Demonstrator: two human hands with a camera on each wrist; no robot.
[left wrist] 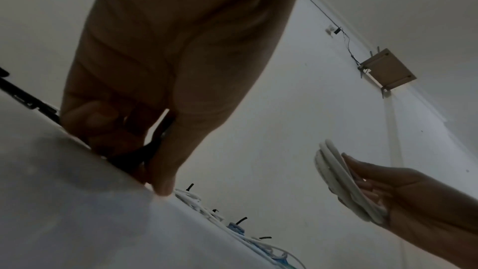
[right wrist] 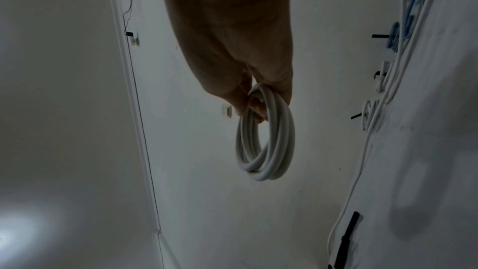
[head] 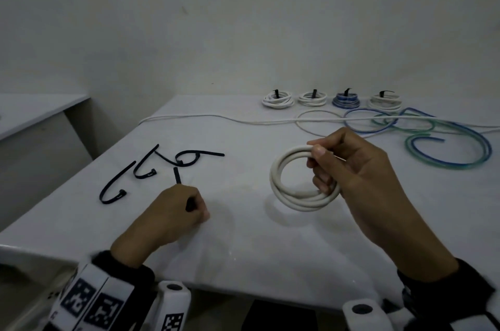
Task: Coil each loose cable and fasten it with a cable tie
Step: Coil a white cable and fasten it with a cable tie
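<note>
My right hand point(head: 324, 165) grips a coiled white cable point(head: 292, 195) and holds it just above the table point(head: 243, 249); the same white coil point(right wrist: 266, 140) hangs from my fingers in the right wrist view, and the coil point(left wrist: 344, 179) shows edge-on in the left wrist view. My left hand point(head: 189, 208) is curled around a black cable tie point(head: 177, 175) low on the table, knuckles down; the tie's end sticks out beyond the fist. In the left wrist view the tie point(left wrist: 139, 154) runs under my fingers point(left wrist: 163, 181).
Three more black ties point(head: 112, 187) point(head: 144, 165) point(head: 189, 158) lie at the left. Several tied coils point(head: 278, 100) line the far edge. Loose white point(head: 216, 117), blue and green cables point(head: 446, 141) sprawl at the far right. A lower ledge point(head: 40, 111) stands left.
</note>
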